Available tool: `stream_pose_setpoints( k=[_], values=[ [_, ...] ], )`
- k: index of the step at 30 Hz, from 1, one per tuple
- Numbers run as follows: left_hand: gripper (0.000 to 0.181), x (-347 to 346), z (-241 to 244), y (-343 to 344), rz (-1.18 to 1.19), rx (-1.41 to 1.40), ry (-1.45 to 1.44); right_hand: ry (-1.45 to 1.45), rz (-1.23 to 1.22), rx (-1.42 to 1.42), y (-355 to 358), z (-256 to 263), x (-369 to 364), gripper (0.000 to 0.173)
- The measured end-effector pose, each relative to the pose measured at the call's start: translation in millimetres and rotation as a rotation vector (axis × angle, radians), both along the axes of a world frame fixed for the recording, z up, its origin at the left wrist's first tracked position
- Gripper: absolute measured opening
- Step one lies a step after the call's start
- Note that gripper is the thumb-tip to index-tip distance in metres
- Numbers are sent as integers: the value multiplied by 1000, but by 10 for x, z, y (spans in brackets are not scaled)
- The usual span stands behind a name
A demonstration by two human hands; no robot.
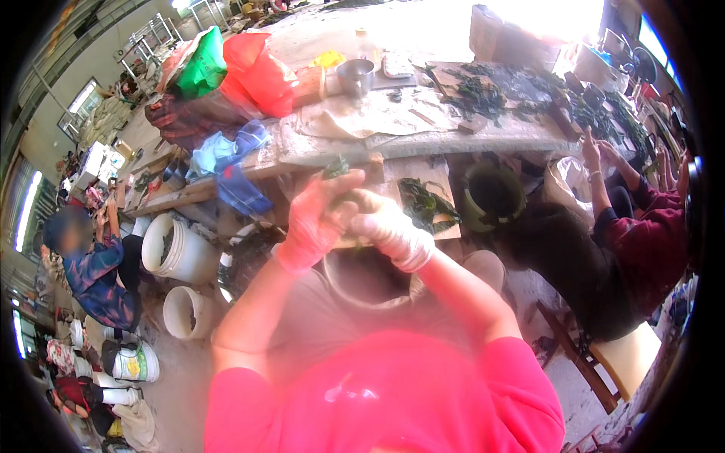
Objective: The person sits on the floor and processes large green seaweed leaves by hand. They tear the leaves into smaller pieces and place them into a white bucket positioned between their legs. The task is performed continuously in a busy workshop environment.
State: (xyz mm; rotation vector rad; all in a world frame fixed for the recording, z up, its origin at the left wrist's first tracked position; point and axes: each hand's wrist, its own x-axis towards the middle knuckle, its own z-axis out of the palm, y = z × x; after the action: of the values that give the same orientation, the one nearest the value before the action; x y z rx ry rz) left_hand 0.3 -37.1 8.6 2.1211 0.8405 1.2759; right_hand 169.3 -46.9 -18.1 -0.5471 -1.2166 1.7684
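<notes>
My gloved left hand point(314, 223) is closed around a piece of dark green seaweed-like leaf point(336, 167), whose tip sticks out above the fingers. My gloved right hand point(391, 229) meets it, its fingertips against the left fingers; glare and blur hide what lies between them. Just beyond my right hand, more dark green leaves point(425, 204) rest on a wooden board point(447, 232). A wide round container point(368, 277) is between my knees, below both hands.
A long worktable point(419, 139) runs across the front, bearing a metal cup point(355, 78), cloths point(243, 187) and leaf heaps point(476, 93). White buckets point(195, 255) stand at left, a dark bucket point(493, 218) at right. Co-workers sit at left point(96, 272) and right point(640, 243).
</notes>
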Motion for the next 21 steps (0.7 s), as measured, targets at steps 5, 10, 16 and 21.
stream_pose_setpoints(
  k=[5, 10, 16, 21],
  values=[
    [28, -94, 38, -43, -24, -212, -391, 65, -13, -213, -236, 78, -68, 34],
    [29, -167, -131, -20, 5, -364, -437, -16, -96, -124, -312, -177, -90, 32],
    [23, -101, 12, -111, 40, -219, -329, -62, -131, -140, -211, -24, -69, 38],
    [29, -466, -235, 83, -151, -680, -932, 62, -189, -209, -327, -82, -50, 38]
  ],
)
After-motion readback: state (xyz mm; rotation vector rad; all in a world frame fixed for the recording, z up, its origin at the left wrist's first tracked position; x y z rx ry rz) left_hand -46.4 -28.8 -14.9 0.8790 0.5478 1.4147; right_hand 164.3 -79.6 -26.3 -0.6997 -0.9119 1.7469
